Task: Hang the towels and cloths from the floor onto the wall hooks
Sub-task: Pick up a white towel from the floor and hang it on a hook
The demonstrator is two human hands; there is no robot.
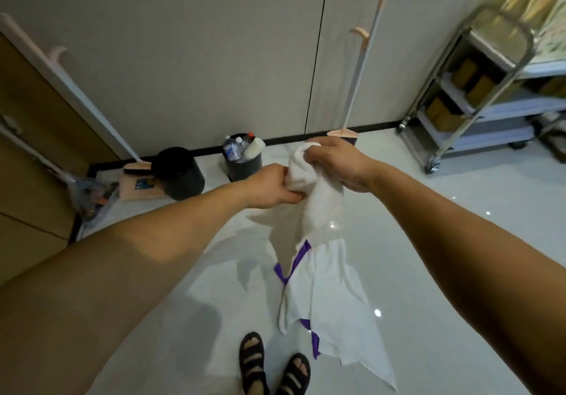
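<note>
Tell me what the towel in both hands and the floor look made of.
The towel looks like soft, matte white fabric, perhaps terry: it bunches and drapes. The floor looks like glossy pale tile or polished stone: sharp light reflections show.

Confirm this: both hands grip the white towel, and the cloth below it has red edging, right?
In the head view the left hand and right hand do grip the white towel, but the cloth below it has purple edging, not red.
</note>
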